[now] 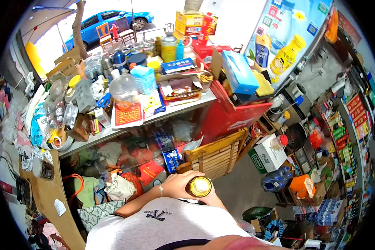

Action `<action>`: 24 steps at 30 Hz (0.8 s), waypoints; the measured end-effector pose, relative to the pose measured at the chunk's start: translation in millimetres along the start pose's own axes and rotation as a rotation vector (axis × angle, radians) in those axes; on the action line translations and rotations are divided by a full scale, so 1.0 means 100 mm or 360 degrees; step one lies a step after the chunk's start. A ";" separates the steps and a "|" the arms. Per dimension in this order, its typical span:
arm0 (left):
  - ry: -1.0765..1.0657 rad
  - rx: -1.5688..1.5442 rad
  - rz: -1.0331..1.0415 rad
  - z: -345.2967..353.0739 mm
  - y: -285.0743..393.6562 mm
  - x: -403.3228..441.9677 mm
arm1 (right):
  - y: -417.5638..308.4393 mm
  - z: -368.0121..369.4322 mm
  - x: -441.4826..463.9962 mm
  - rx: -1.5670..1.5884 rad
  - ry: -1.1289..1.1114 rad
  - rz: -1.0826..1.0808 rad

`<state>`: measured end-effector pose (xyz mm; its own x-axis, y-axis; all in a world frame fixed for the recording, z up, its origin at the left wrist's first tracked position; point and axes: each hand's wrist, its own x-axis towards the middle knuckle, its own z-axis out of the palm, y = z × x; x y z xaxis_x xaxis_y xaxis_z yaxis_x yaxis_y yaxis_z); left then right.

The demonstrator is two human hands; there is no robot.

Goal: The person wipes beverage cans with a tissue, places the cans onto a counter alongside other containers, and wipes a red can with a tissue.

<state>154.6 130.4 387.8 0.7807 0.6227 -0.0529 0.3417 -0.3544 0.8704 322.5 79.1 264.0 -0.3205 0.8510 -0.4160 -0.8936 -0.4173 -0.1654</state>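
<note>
I saw the left hand (pixel 176 184) with its fingers curled around a gold-topped can (pixel 199 186); the right hand (pixel 213 198) pressed beside it, its grip hidden from me.

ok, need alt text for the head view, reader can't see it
Left hand and right hand around a gold-topped can, close to the wearer's pale shirt. Beyond, a cluttered white counter bears a clear plastic jar and blue scissors; assorted goods crowd the right side.
</note>
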 end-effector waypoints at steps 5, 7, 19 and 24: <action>0.0201 0.0293 0.0086 -0.46 -0.35 -0.35 | 0.37 0.22 0.57 -0.0294 0.0353 0.0231; 0.0354 0.0205 0.0342 -0.56 -0.56 -0.45 | 0.51 0.29 0.78 -0.0413 0.0371 0.0283; 0.0638 0.0126 0.0143 -1.03 -1.09 -1.09 | 1.17 0.38 1.69 -0.0964 0.0206 0.0546; 0.0782 0.0135 0.0014 -1.14 -1.11 -1.30 | 1.35 0.32 1.91 -0.1113 0.0096 0.0641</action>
<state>-44.8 168.0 353.9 0.4519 0.8673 0.2085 0.3934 -0.4036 0.8260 130.2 195.1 191.2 -0.5407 0.5823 -0.6070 -0.3032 -0.8080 -0.5051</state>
